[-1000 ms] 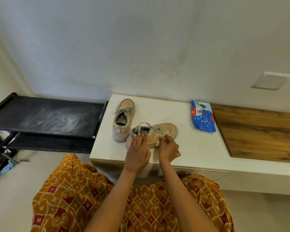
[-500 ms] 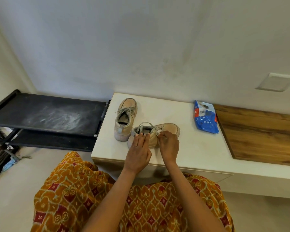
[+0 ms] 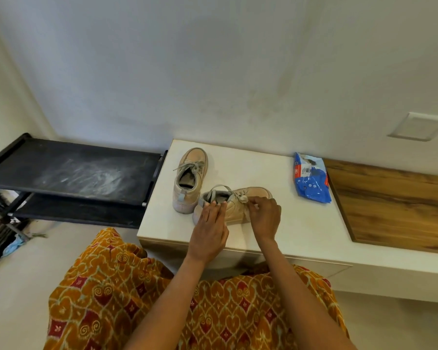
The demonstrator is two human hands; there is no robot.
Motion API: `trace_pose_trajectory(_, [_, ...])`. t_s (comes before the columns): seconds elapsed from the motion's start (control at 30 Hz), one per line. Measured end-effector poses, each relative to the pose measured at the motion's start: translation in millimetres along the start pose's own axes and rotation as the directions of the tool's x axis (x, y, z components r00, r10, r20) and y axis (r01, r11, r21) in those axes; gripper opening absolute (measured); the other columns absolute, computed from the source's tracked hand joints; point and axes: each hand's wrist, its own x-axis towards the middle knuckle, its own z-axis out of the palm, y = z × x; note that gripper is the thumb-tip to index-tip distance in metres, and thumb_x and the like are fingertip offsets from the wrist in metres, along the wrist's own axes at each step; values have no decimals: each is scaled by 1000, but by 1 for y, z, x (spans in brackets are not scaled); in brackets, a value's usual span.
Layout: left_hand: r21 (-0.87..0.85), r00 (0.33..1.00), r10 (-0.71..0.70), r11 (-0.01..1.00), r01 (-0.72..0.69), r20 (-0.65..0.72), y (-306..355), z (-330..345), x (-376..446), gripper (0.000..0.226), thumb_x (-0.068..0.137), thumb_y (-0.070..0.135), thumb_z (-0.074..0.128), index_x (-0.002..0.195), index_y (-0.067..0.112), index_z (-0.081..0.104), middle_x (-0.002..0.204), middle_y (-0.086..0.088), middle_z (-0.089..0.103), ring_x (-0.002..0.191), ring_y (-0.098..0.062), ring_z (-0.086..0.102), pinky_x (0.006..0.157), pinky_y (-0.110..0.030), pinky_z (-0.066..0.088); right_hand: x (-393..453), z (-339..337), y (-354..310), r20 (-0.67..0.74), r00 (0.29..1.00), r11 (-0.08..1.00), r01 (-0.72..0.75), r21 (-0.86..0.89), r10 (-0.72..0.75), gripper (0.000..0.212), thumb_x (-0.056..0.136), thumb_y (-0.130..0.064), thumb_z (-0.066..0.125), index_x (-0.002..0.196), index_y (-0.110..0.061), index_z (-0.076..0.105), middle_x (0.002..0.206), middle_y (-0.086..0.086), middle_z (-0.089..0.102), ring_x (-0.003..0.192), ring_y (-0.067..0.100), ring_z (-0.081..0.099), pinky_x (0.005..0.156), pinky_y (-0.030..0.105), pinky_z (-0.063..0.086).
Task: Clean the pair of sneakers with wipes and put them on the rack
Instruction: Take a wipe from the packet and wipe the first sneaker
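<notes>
Two beige sneakers sat on the white tabletop (image 3: 301, 231). The near sneaker (image 3: 238, 205) lay crosswise with its toe pointing right, and the far sneaker (image 3: 190, 178) stood just behind it, toe toward the wall, its heel touching or nearly touching the near one's collar. The left hand (image 3: 209, 228) rested on the heel end of the near sneaker, its fingers (image 3: 213, 207) laid straight and close together over the collar edge, steadying the shoe rather than curling round it. The right hand (image 3: 264, 217) was at the lace area, its fingers (image 3: 254, 202) curled and pinching a small crumpled whitish wipe (image 3: 243, 198) against the upper. A blue pack of wipes (image 3: 311, 180) lay flat on the tabletop, well apart to the right of the shoes, beside a wood-grain panel (image 3: 395, 208). To the left of the tabletop stood the black rack (image 3: 74, 170), its top shelf smeared with pale dust, a lower shelf visible beneath. The person's lap, in an orange patterned garment (image 3: 127, 299), filled the bottom of the view
</notes>
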Motion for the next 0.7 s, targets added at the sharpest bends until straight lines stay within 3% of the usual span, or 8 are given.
trace_pose_trajectory(0.1, [-30, 1000, 3, 1000, -3, -18, 0, 1, -1, 49, 85, 20, 38, 132, 5, 41, 121, -14, 54, 118, -23, 39, 95, -36, 47, -16, 4, -17, -66, 992, 993, 110, 45, -107, 13, 86, -19, 66, 96, -15, 74, 91, 6, 71, 88, 23, 60, 83, 32, 39])
trace_pose_trajectory(0.27, [-17, 1000, 19, 1000, -20, -14, -3, 1, 1, 48, 87, 20, 37, 132, 3, 42, 121, -15, 54, 118, -24, 39, 95, -38, 48, -14, 1, 22, -41, 978, 941, 184, -284, -204, 13, 72, -12, 78, 83, -19, 74, 76, 0, 72, 81, 24, 60, 78, 38, 41])
trace_pose_trajectory(0.33, [-28, 1000, 8, 1000, -9, -21, -3, 2, 1, 48, 88, 21, 36, 132, 3, 42, 122, -16, 53, 118, -24, 40, 94, -39, 49, -5, -6, 28, -33, 990, 948, 124, -292, -140, 10, 77, -13, 73, 87, -17, 74, 78, 3, 72, 84, 26, 58, 80, 38, 36])
trace_pose_trajectory(0.43, [-53, 1000, -2, 999, 1, -24, -2, 4, 0, 47, 88, 20, 35, 132, 4, 41, 122, -15, 52, 117, -25, 41, 92, -39, 51, 3, -10, 12, -79, 997, 991, -15, -130, 5, 13, 87, -20, 63, 97, -16, 71, 90, 6, 70, 93, 25, 56, 86, 36, 33])
trace_pose_trajectory(0.5, [-51, 999, 6, 999, -7, -32, -3, 4, 0, 47, 88, 20, 36, 132, 4, 41, 120, -15, 53, 115, -25, 42, 92, -39, 51, -1, -4, -3, -79, 991, 990, 102, -98, -110, 11, 85, -19, 65, 94, -17, 70, 92, 5, 69, 94, 25, 58, 87, 36, 35])
trace_pose_trajectory(0.57, [-44, 999, 16, 999, -18, -35, -4, 4, 1, 47, 88, 20, 36, 132, 4, 42, 120, -15, 53, 115, -25, 42, 92, -39, 50, -8, 4, -1, -31, 962, 944, 258, -208, -270, 12, 78, -15, 71, 89, -17, 70, 89, 4, 71, 91, 25, 61, 85, 37, 39])
trace_pose_trajectory(0.6, [-40, 999, 19, 999, -21, -32, -4, 3, 1, 48, 88, 20, 36, 132, 4, 43, 120, -15, 54, 115, -25, 42, 92, -40, 50, -7, 5, 6, 3, 959, 926, 274, -260, -282, 12, 77, -14, 71, 87, -18, 69, 87, 3, 71, 90, 25, 61, 84, 38, 40])
trace_pose_trajectory(0.7, [-28, 999, 23, 999, -24, -31, -3, 1, 0, 48, 88, 20, 36, 131, 3, 47, 119, -15, 55, 113, -27, 48, 90, -40, 51, 9, -3, 32, 43, 993, 922, 119, -369, -112, 12, 84, -13, 60, 92, -18, 68, 89, 2, 71, 94, 24, 56, 84, 39, 34])
